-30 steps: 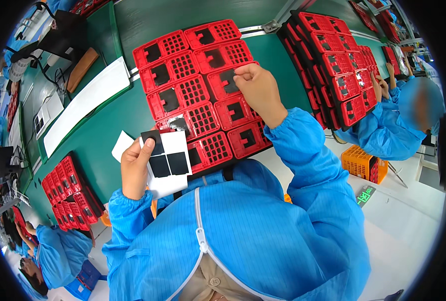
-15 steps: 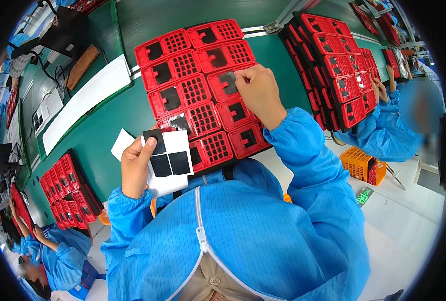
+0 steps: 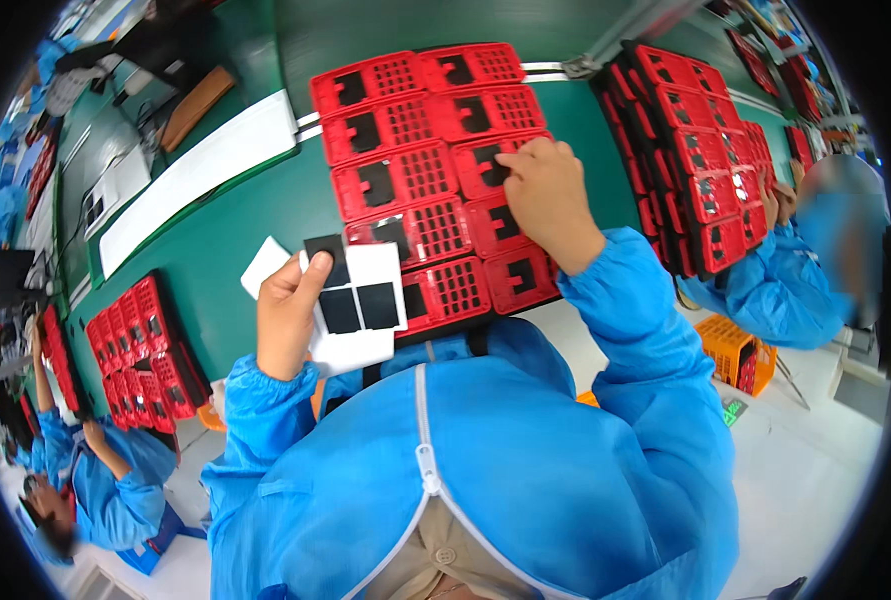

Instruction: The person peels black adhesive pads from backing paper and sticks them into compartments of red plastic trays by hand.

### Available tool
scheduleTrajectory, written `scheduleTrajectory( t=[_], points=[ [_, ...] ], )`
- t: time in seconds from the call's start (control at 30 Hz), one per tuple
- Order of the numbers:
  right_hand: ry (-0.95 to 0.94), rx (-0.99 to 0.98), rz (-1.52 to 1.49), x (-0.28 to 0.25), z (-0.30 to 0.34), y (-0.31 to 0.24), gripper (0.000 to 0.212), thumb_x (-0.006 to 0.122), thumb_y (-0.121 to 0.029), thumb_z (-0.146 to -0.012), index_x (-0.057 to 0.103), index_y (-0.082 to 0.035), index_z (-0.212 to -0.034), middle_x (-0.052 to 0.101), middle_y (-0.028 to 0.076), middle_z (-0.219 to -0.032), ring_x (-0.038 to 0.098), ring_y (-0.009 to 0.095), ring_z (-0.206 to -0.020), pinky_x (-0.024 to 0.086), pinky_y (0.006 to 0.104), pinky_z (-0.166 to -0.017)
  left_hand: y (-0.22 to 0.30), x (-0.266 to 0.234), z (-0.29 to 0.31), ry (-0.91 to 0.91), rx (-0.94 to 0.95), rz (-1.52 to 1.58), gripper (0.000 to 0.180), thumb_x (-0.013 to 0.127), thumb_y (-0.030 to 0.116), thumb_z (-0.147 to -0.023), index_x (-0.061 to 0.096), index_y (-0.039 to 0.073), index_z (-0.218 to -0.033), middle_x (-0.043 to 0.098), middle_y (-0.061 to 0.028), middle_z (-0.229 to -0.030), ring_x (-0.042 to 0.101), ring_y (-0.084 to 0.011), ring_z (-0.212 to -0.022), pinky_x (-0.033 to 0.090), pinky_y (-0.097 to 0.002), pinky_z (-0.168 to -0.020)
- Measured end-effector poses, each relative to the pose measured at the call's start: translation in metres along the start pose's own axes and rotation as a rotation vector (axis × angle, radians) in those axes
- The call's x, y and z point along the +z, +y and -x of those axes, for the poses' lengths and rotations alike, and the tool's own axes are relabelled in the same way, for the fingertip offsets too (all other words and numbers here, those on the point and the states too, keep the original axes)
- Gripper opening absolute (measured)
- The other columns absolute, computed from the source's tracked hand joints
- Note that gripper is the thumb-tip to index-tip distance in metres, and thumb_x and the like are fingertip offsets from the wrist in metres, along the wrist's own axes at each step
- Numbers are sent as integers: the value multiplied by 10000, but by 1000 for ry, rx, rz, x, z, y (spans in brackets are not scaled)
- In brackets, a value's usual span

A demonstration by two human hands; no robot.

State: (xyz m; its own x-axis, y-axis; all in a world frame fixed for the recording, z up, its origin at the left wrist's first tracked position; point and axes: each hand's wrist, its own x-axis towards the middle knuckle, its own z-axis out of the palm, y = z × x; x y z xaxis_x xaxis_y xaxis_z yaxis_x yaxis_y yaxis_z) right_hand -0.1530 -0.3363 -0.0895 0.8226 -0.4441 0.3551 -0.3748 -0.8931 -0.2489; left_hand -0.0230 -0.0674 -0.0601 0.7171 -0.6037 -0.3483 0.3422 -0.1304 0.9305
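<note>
In my left hand (image 3: 290, 320), closed with the thumb on top, is a white backing sheet (image 3: 373, 262) carrying several black square stickers (image 3: 376, 305). Before me lie two columns of red plastic housings (image 3: 405, 170), each with a grid of holes and a square recess, on a dark tray. Black squares fill the recesses I can see. My right hand (image 3: 550, 195) is over the right column, its fingers curled and a fingertip against the black square (image 3: 485, 163) in the third housing from the far end. Nothing shows between its fingers.
Stacked trays of red housings (image 3: 705, 150) stand on the right, and more red housings (image 3: 145, 350) at the left. A long white board (image 3: 205, 180) lies at the far left. Co-workers in blue sit on both sides. An orange crate (image 3: 755, 360) is at the lower right.
The black square pinched by my right fingers now lies in the recess, with a fingertip on it. The whole view has shifted slightly. My left hand still holds the sheet.
</note>
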Motion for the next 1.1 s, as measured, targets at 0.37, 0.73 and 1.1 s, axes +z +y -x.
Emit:
scheduleTrajectory(
  t=[0.37, 0.73, 1.1],
  points=[
    [-113, 26, -1034, -39, 18, -137, 230, 707, -112, -722, 631, -65, -935, 595, 73, -962, 548, 261, -903, 421, 355, -801, 14, 5, 28, -77, 374, -219, 221, 600, 173, -897, 656, -39, -927, 633, -131, -1053, 577, -202, -1033, 436, -289, -862],
    [-41, 122, -1101, -43, 46, -122, 99, 639, 8, -757, 588, -38, -827, 594, 62, -778, 589, 159, -710, 464, 276, -611, -2, -44, 25, -211, 207, -273, 121, 618, 77, -838, 650, -36, -813, 650, -113, -916, 577, -262, -1075, 452, -336, -855],
    [-249, 516, -982, -16, 50, -99, 227, 611, -37, -820, 556, 16, -1034, 604, 59, -748, 570, 108, -652, 467, 251, -575, -11, -39, 15, -572, 405, -434, 99, 659, 72, -782, 652, -16, -736, 620, -123, -769, 509, -367, -1181, 330, -482, -1035]
  ],
)
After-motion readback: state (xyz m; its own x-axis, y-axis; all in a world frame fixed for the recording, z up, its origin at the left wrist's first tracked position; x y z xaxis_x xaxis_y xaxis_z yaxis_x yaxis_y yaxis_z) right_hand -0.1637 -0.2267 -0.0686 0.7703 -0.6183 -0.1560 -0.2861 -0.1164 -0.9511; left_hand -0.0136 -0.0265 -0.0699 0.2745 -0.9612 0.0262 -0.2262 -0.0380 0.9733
